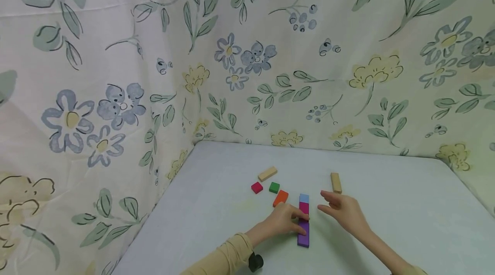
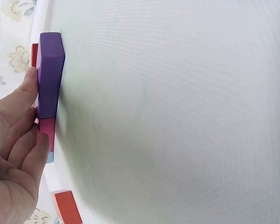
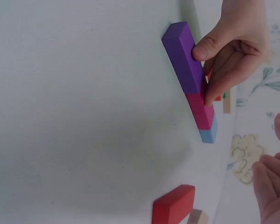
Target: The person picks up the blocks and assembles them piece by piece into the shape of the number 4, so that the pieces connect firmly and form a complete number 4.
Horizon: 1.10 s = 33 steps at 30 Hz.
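Observation:
A purple block (image 1: 304, 235), a pink block (image 1: 304, 208) and a light blue block (image 1: 304, 198) lie end to end in a straight row on the white table. My left hand (image 1: 281, 220) reaches over the row from its left side. Its thumb touches the purple block and a fingertip touches the pink one, as the right wrist view shows. My right hand (image 1: 344, 211) hovers to the right of the row, fingers apart, holding nothing. A red block (image 3: 173, 205) lies on that side, hidden behind the right hand in the head view.
Left of the row lie an orange block (image 1: 280, 198), a green block (image 1: 274, 187), a red cube (image 1: 257, 187) and a plain wooden block (image 1: 267, 174). Another wooden block (image 1: 336, 182) lies just beyond my right hand. A floral cloth (image 1: 247, 107) hangs along the table's far and left edges.

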Motion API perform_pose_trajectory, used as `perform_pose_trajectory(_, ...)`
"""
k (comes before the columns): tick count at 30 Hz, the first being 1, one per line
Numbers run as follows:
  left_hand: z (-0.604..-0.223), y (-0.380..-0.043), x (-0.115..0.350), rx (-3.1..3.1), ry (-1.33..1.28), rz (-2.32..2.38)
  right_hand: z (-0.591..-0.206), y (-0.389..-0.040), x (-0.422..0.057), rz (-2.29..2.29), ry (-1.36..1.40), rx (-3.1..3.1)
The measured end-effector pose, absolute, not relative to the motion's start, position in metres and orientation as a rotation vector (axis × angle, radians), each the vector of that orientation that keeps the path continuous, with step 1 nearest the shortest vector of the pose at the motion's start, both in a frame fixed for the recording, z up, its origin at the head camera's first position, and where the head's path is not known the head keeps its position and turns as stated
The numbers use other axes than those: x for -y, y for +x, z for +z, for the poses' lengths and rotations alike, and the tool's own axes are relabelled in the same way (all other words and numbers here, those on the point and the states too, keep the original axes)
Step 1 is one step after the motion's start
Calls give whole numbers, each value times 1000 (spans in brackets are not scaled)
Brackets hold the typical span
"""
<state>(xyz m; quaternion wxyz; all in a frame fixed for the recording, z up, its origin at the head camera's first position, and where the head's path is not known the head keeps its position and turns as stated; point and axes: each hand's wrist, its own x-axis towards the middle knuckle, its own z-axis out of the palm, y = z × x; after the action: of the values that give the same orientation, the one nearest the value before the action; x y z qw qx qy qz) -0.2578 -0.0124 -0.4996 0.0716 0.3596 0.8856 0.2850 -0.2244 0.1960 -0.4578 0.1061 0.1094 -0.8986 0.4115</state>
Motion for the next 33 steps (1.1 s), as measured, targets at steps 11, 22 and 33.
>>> perform_pose_trajectory(11, -499, -257, 12, -2632, 1007, 885, -457, -213, -209, 1130, 255, 2672)
perform_pose_trajectory(22, -498, -257, 12, -2649, 1010, 873, -458, -205, -225, 1082, 169, 2715)
perform_pose_trajectory(33, -497, -257, 12, -2644, 1018, 867, -462, -196, -242, 1084, 133, 2709)
